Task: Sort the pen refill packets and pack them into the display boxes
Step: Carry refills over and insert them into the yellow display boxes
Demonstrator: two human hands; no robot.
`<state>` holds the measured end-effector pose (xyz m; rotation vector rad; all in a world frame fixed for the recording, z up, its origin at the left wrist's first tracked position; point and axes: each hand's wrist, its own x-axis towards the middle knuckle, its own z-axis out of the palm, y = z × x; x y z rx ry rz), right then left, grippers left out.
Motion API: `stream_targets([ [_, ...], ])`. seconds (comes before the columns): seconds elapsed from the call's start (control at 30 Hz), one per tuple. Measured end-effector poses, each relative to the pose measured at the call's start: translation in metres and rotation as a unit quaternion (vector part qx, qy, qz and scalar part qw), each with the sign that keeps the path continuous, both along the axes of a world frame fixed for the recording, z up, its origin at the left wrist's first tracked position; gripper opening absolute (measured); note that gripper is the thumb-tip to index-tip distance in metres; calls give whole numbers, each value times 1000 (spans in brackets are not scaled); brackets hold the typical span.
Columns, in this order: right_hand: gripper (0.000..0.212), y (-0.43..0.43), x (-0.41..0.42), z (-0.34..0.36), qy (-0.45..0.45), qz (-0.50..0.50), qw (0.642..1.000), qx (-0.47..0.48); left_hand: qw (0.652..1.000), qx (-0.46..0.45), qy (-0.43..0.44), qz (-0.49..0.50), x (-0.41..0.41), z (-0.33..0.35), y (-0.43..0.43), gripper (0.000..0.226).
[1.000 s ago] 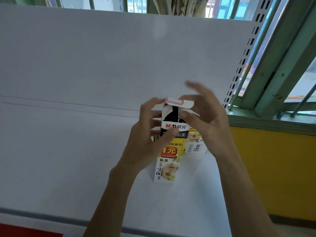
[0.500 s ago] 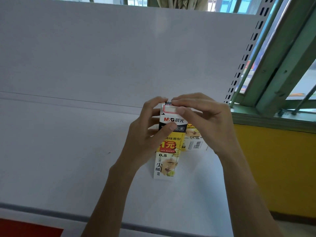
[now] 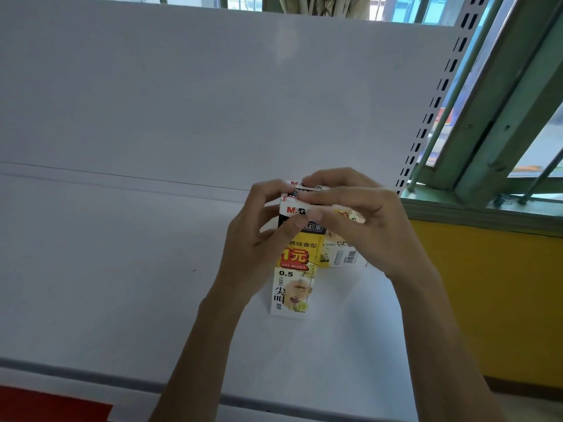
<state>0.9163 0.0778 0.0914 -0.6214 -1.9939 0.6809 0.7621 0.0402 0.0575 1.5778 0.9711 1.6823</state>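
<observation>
A tall yellow, white and black refill display box stands upright on the white shelf. My left hand grips its upper left side, thumb across the front. My right hand presses the top flap down with its fingers, covering the box's top right. A second box of the same print lies just behind and to the right, partly hidden by my right hand. What is inside the upright box cannot be seen.
The shelf's white back panel rises behind the boxes, with a perforated upright at its right end. A green window frame and a yellow wall lie to the right. A red strip runs below the shelf's front edge.
The box's top flap stood up open a second ago. My right hand has come down on it and folded it flat over the top, while my left hand kept its hold.
</observation>
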Motion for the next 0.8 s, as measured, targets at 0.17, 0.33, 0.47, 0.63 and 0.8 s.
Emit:
stream_targets([
  [0.17,30,-1,2,-9,29,18,998,-46,999,22,-22,16,-3,1,2,25],
  [0.33,81,1,0,-37,12,96,965,-246,996,39,-78,19,-3,0,0,23],
  [0.47,52,3,7,-67,-126,37,949,-287,980,63,-131,135,-12,-3,2,20],
  [0.63,49,0,38,-56,-48,-80,962,-257,953,-69,-196,220,-19,-17,-10,32],
  [0.8,43,-1,57,-62,-73,-228,937,-255,895,-275,193,292,-19,-39,-18,43],
])
